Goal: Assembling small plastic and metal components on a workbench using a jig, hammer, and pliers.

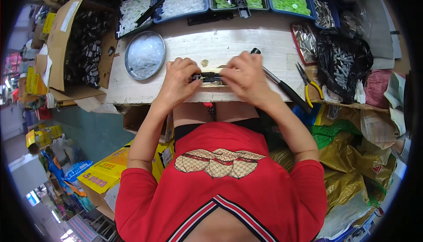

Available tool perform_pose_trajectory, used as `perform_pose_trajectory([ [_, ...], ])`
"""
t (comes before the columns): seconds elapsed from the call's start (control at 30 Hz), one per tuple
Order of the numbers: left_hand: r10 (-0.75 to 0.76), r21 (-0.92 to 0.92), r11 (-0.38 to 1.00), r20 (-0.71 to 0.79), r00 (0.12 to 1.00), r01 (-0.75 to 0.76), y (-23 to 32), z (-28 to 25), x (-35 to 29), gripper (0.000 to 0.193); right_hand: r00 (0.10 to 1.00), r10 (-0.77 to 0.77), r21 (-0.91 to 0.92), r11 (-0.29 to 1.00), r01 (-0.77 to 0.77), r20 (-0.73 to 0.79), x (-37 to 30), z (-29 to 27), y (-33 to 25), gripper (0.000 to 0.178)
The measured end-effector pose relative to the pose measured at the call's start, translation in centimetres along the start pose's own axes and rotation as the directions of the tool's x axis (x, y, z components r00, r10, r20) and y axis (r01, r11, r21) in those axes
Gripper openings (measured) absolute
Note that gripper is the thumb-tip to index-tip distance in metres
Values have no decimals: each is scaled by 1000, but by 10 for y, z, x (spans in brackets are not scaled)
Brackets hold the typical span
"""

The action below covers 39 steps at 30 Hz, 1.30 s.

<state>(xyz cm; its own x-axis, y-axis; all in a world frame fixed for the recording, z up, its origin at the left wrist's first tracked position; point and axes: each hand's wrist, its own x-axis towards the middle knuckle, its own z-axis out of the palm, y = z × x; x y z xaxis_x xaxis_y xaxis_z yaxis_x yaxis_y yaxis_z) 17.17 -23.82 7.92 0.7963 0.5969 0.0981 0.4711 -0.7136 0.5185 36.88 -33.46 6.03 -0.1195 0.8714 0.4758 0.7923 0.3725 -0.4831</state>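
Note:
Near the front edge of the white bench, a slim black plastic part (211, 79) lies level between my hands. My left hand (178, 81) is closed on its left end, thumb and fingers pinching it. My right hand (247, 78) is bent over the other end with its fingertips at the part; it is a little blurred, and its grip is partly hidden. Just behind and beside the right hand rests a hammer (291, 94) with a black handle. Farther right are pliers (313, 90) with yellow handles.
A round metal dish (145, 56) of pale bits stands left, beside a carton (59, 50) of black parts. Blue trays (183, 17) of white and green pieces line the back. At right are a red-edged pack of metal pins (304, 43) and a black bag (359, 65) holding grey screw-like pieces.

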Motion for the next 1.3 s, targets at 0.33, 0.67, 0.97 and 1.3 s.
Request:
perform_pose_trajectory([
  [0.33, -50, -33, 998, 48, 998, 52, 2, 1, 6, 19, 999, -28, 52, 998, 26, 41, 6, 33, -5, 12],
  [0.67, 249, 302, 889, 308, 918, -343, 40, -17, 60, 19, 936, 247, -214, 929, -302, -250, -25, -69, 52, 12],
  [0.97, 385, 528, 726, 220, 896, -441, 96, 62, 286, 8, 771, 599, -605, 538, -587, -215, -57, -112, 121, 14],
  [1.3, 388, 420, 772, 282, 877, -477, 83, 70, 308, 10, 823, 548, -530, 659, -534, -147, -53, -112, 136, 5],
])
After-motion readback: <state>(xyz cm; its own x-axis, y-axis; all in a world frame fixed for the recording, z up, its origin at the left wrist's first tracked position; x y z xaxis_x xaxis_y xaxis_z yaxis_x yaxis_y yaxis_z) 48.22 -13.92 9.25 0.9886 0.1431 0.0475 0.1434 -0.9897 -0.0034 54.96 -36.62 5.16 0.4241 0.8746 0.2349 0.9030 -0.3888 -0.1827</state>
